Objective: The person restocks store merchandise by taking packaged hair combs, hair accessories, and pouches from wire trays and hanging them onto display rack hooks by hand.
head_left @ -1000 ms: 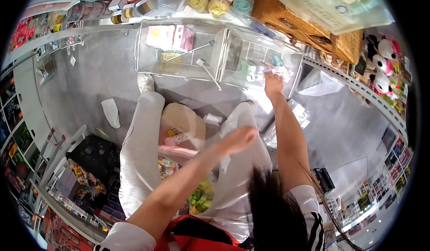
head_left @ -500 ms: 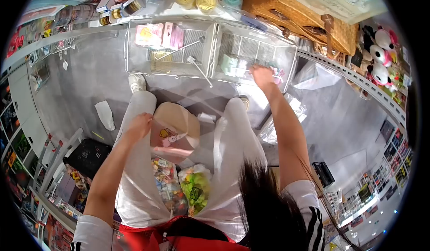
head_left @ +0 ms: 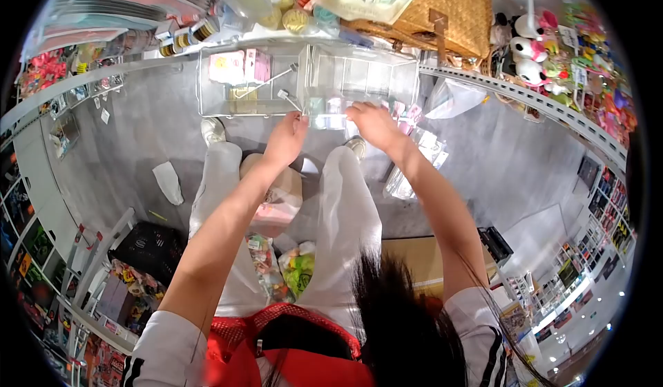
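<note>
Two clear baskets hang side by side at the shelf edge. In the left basket (head_left: 202, 97) lie pink boxes (head_left: 226, 67) and white price-tag hooks (head_left: 284, 95). My left hand (head_left: 289, 137) is at the front edge where the two baskets meet, fingers closed; whatever is between them is too small to name. My right hand (head_left: 373, 123) reaches to the front rim of the right basket (head_left: 366, 59), its fingers bent together, contents hidden. Small pale packs (head_left: 334, 105) lie between the hands, and pink packs (head_left: 409, 115) show just right of my right hand.
Between my legs are a beige container (head_left: 283, 188) and bags of colourful items (head_left: 298, 266). A black crate (head_left: 146, 249) stands at lower left, a cardboard box (head_left: 414, 259) at lower right. Clear packaging (head_left: 418, 162) lies on the floor. Plush toys (head_left: 528, 59) hang at upper right.
My left hand has moved from beside my left knee up to the baskets. My right hand has shifted left along the right basket, and the view has turned somewhat.
</note>
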The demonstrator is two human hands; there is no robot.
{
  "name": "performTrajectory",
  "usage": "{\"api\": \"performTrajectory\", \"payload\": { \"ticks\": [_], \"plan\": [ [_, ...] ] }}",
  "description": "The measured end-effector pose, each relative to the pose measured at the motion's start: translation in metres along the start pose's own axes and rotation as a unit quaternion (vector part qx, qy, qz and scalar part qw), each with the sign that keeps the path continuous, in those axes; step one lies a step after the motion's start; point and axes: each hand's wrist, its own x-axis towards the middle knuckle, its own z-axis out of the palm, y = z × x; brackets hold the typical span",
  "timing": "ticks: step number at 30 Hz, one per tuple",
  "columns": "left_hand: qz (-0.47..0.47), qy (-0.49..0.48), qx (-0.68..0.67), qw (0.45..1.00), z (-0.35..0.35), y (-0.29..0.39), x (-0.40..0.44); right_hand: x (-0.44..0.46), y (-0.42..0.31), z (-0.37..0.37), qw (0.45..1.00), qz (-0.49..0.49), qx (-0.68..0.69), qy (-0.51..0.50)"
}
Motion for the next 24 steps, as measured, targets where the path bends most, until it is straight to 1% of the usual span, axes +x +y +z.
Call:
{"api": "performTrajectory", "payload": {
  "ticks": [3, 6, 9, 10, 13, 14, 17, 18, 19, 21, 22, 23, 24],
  "plan": [
    [-0.031, -0.052, 0.036, 0.998, -0.023, 0.03, -0.008, -0.015, -0.033, -0.031, 1.0, 0.017, 0.018, 0.009],
    [0.011, -0.037, 0.049, 0.998, -0.046, 0.059, -0.025, -0.026, -0.062, -0.056, 0.998, 0.025, 0.055, 0.01],
    [0.075, -0.045, 0.095, 0.992, -0.069, 0.09, -0.046, -0.041, -0.103, -0.095, 0.994, 0.084, 0.07, -0.006],
    [0.103, -0.05, 0.116, 0.987, -0.078, 0.1, -0.052, -0.047, -0.117, -0.107, 0.99, 0.103, 0.099, 0.005],
    [0.098, -0.123, 0.102, 0.982, -0.105, 0.13, -0.068, -0.067, -0.147, -0.13, 0.982, 0.143, 0.1, 0.066],
    [0.101, -0.151, 0.109, 0.977, -0.113, 0.134, -0.069, -0.073, -0.151, -0.134, 0.976, 0.149, 0.136, 0.081],
    [0.09, -0.192, 0.101, 0.972, -0.135, 0.159, -0.075, -0.098, -0.172, -0.168, 0.965, 0.122, 0.161, 0.169],
    [0.106, -0.199, 0.096, 0.969, -0.14, 0.153, -0.071, -0.107, -0.181, -0.186, 0.974, 0.124, 0.045, 0.184],
    [0.117, -0.204, 0.101, 0.967, -0.147, 0.155, -0.069, -0.12, -0.183, -0.192, 0.946, 0.149, 0.114, 0.264],
    [0.136, -0.213, 0.111, 0.961, -0.159, 0.167, -0.065, -0.143, -0.181, -0.214, 0.915, 0.206, 0.036, 0.346],
    [0.102, -0.228, 0.086, 0.964, -0.164, 0.173, -0.067, -0.155, -0.18, -0.225, 0.893, 0.237, 0.001, 0.383],
    [0.071, -0.24, 0.062, 0.966, -0.168, 0.181, -0.064, -0.163, -0.174, -0.226, 0.877, 0.275, 0.004, 0.394],
    [0.048, -0.247, 0.039, 0.967, -0.171, 0.192, -0.058, -0.17, -0.166, -0.219, 0.863, 0.319, 0.101, 0.379]
  ]
}}
